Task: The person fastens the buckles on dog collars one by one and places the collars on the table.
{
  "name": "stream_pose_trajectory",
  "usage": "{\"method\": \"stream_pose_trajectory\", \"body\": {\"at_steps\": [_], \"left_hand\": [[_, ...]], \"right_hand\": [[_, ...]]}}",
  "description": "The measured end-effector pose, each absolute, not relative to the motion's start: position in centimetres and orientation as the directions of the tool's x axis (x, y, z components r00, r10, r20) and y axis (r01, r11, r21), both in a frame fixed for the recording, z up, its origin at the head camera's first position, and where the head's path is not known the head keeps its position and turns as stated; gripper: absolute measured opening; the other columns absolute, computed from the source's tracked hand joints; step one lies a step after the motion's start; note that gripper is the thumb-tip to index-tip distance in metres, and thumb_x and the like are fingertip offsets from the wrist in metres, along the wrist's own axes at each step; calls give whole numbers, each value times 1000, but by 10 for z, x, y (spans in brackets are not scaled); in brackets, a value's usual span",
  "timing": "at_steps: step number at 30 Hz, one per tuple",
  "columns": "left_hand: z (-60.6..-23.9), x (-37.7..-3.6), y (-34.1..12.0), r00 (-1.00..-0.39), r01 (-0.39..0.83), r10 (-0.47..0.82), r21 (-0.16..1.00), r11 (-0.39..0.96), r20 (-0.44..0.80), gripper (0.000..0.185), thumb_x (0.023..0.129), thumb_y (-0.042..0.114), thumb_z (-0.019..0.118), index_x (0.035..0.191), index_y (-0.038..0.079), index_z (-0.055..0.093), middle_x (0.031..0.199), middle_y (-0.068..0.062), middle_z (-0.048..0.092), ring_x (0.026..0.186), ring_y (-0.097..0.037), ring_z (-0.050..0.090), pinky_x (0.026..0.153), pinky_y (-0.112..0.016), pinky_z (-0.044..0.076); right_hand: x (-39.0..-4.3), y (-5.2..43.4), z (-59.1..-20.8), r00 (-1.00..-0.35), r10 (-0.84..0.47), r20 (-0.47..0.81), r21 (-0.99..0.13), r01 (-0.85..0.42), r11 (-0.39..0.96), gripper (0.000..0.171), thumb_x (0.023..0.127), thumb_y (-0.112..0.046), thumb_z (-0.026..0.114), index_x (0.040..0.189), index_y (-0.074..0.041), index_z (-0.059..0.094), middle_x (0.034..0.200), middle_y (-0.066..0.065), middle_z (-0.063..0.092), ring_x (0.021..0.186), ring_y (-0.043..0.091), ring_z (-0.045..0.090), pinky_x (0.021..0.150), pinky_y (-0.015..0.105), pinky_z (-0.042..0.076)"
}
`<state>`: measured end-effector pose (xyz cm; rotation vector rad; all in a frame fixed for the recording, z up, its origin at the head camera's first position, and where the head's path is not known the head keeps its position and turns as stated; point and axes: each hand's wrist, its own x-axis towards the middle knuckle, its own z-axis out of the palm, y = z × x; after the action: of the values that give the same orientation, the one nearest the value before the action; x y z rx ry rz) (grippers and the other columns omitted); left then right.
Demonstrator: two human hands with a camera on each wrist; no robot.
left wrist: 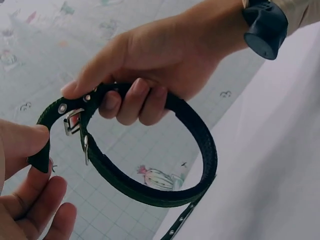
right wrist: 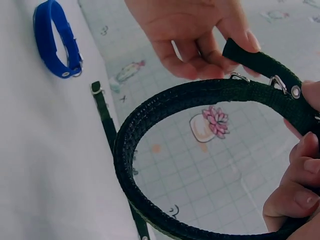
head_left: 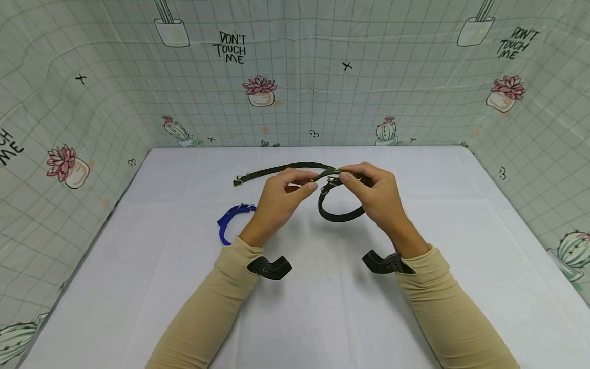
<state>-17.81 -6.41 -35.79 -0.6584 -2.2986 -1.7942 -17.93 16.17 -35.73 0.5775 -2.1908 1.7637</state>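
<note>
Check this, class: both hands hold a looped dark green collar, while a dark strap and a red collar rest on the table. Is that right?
Not quite: it is a blue collar, not a red one, as the right wrist view shows. The left hand and right hand do hold the looped dark green collar, and a dark strap rests on the table.
</note>
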Motion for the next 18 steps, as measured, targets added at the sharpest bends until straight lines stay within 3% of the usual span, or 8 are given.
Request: {"method": "stream_pose_trajectory", "body": {"at_steps": [8,14,18], "left_hand": [[-357,-177,-63,-894,428,222,887,172,388,23,97,19,70,117,7,72,104,-2,69,100,-15,64,92,-33,52],[-356,-174,-60,-875,479,177,859,178,451,18,95,22,73,108,10,77,104,3,69,101,-12,62,92,-33,51],[-351,-172,-62,-862,491,249,850,192,442,19,97,25,70,107,10,79,101,3,68,98,-12,63,88,-34,52]], "right_hand": [[-178,157,-358,-884,-174,434,-869,-462,178,20,95,-13,72,109,1,74,93,3,68,79,16,59,72,23,50],[-177,156,-360,-870,-162,466,-844,-492,213,19,94,-13,72,109,0,75,91,2,68,75,16,56,67,22,48],[-178,157,-359,-857,-120,502,-827,-516,223,17,94,-8,72,107,1,75,89,2,67,74,15,54,66,21,46]]}}
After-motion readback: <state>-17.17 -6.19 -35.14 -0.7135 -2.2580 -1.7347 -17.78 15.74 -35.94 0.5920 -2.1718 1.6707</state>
